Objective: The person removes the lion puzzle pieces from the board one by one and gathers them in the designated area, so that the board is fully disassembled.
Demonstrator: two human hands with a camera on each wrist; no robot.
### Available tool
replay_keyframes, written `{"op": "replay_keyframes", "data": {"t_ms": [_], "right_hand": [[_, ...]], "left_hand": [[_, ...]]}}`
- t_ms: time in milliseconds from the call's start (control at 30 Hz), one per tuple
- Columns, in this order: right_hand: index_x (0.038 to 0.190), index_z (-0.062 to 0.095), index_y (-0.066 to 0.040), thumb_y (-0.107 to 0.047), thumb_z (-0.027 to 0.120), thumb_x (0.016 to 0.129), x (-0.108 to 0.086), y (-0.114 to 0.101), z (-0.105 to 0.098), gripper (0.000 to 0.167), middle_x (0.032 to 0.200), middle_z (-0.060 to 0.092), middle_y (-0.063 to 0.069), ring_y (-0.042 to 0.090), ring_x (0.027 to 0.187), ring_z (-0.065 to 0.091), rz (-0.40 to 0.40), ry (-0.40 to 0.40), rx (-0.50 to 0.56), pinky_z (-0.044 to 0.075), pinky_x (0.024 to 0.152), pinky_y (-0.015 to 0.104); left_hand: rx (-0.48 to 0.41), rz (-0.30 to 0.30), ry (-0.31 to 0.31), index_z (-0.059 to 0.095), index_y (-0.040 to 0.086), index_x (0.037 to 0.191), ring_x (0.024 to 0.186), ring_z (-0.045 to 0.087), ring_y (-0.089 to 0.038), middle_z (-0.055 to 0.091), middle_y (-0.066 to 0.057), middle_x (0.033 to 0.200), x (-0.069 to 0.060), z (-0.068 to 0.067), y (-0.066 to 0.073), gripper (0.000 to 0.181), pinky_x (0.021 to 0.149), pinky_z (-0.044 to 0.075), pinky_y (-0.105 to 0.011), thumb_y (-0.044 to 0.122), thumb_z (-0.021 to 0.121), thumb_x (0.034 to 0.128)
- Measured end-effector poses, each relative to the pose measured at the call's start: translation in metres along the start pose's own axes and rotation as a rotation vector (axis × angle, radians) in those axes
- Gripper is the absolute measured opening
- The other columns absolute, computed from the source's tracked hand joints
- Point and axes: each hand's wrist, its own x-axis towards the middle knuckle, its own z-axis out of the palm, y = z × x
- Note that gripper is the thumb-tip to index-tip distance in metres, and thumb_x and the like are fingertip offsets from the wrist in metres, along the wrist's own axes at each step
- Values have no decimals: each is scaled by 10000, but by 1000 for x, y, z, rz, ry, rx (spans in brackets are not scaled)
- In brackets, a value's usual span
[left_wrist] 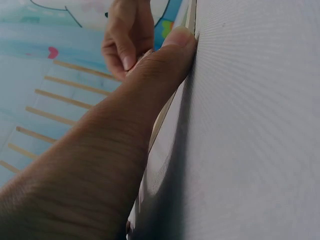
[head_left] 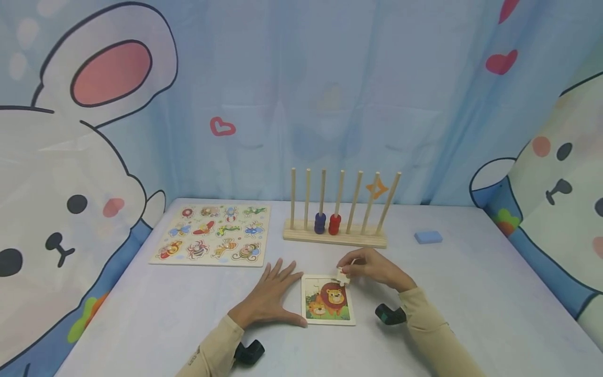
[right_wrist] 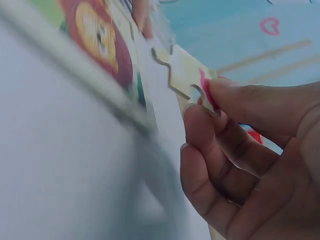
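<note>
Pinching a small, flat, pale wooden jigsaw piece (right_wrist: 185, 72) with a rounded knob, a curved notch and a pink-red mark, between thumb and bent fingers of the bare right hand (head_left: 377, 269), closed down to little more than the thickness of the wood. Held at the far right corner of a nearly square, pale wooden puzzle tray (head_left: 330, 322), overlapping that corner in the head view yet apart from the red-maned lion picture (head_left: 333, 296) in the right wrist view; cannot tell exact height above the tray. Pointing the knob away from the grip, toward the tray side, with the notch close by the fingertips. Turning, by judgement, on this one offset: from right fingertips to the tray's picture field, downward, leftward and nearer, only a short way. Offering no clear long axis in the tray, so calling mainly, as a judgement, for matching knob and notch to the far right part of the picture. Favouring the right hand as nearer to that corner. Spreading straight fingers of the bare left hand (head_left: 268, 298) along the opposite side, with thumb tip touching the tray near its near left corner and index fingertip at the far left corner, gripping nothing.
</note>
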Motion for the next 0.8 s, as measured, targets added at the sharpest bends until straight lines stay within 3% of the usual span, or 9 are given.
{"op": "replay_keyframes", "data": {"t_ms": [333,633,800], "right_hand": [[980,724,-68,-223,674,904,-36,23,-15,180,951,697,51,95,750,559,124,81,-42,481,613,235],[915,715,-69,-157,689,889,-43,33,-8,96,873,698,17,26,760,572,26,171,-98,493,660,198],[880,698,-85,-141,711,867,-41,32,-2,59,851,681,-10,27,767,577,29,200,-147,504,683,202]], "left_hand": [[-12,1,2,349,203,1494,1473,29,-338,173,-46,1603,0,2,-2,1071,1184,0,-544,702,739,631],[-24,-17,-7,336,221,1500,1478,0,-307,153,-20,1607,-1,3,-2,1078,1186,-30,-521,718,725,628],[-17,-9,-1,339,219,1499,1477,8,-316,158,-25,1606,0,3,-2,1076,1185,-24,-528,722,721,628]]}}
